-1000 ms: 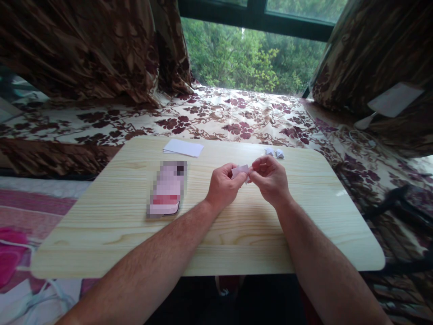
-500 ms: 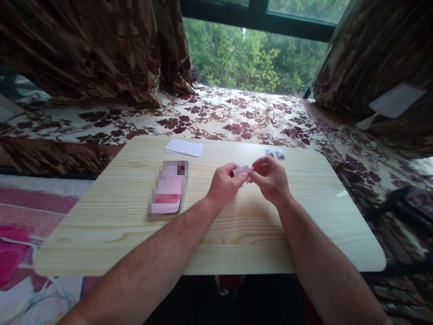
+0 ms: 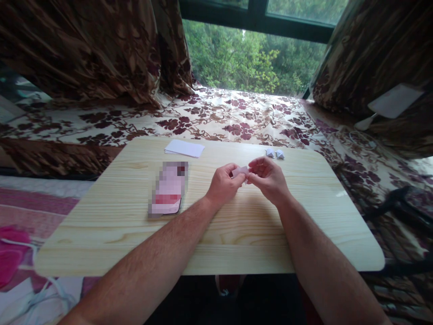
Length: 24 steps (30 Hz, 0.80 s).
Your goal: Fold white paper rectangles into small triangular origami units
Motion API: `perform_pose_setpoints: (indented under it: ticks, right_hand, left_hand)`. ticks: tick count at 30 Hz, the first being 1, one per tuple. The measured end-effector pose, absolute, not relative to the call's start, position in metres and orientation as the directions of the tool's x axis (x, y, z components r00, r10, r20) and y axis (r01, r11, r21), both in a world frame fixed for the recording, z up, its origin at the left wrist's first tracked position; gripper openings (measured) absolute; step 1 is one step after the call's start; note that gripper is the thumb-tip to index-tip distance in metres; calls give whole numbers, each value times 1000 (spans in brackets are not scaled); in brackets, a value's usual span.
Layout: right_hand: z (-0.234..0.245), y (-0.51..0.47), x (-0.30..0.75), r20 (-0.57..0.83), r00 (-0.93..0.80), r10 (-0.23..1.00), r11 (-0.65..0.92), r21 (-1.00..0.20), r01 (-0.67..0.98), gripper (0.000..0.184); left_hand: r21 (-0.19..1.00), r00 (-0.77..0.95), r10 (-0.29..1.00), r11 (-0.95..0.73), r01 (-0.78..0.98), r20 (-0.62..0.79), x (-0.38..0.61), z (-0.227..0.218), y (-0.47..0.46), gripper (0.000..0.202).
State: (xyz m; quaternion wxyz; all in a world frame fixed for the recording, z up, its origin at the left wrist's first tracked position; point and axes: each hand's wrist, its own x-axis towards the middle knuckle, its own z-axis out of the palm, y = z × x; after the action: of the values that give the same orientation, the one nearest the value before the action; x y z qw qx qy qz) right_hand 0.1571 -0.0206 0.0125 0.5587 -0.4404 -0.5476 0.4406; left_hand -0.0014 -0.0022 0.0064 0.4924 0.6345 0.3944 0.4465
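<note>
Both hands meet over the middle of a light wooden table (image 3: 111, 225). My left hand (image 3: 223, 185) and my right hand (image 3: 269, 178) pinch a small folded piece of white paper (image 3: 240, 171) between their fingertips, just above the tabletop. Two small folded paper shapes (image 3: 275, 153) lie at the far edge of the table, beyond my right hand. A thin stack of white paper sheets (image 3: 184, 148) rests at the far edge to the left.
A pink phone-like object (image 3: 168, 188), blurred out, lies left of my hands. Floral bedding (image 3: 237, 117) and brown curtains (image 3: 84, 49) surround the table below a window. A white flat object (image 3: 394, 101) sits at the right.
My right hand has shifted slightly left and closer round the folded paper. The hands otherwise stay in place.
</note>
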Motion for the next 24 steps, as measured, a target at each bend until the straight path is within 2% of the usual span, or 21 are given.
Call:
perform_pose_setpoints:
  ticks: [11,15,24]
  right_hand:
    - [15,-23,158,205,-65,977,202,-978,-49,24]
    - [16,-23,157,194,-90,977,184,-976,-113,28]
    - [21,-27,159,189,-90,978,172,-971,-168,40]
  left_hand:
    - [995,371,925,-55,-81,82,-1,10,0,15]
    - [986,421,905,12,-164,59,-1,7,2,18]
    - [977,469,883,64,-203,39,-1,7,2,19]
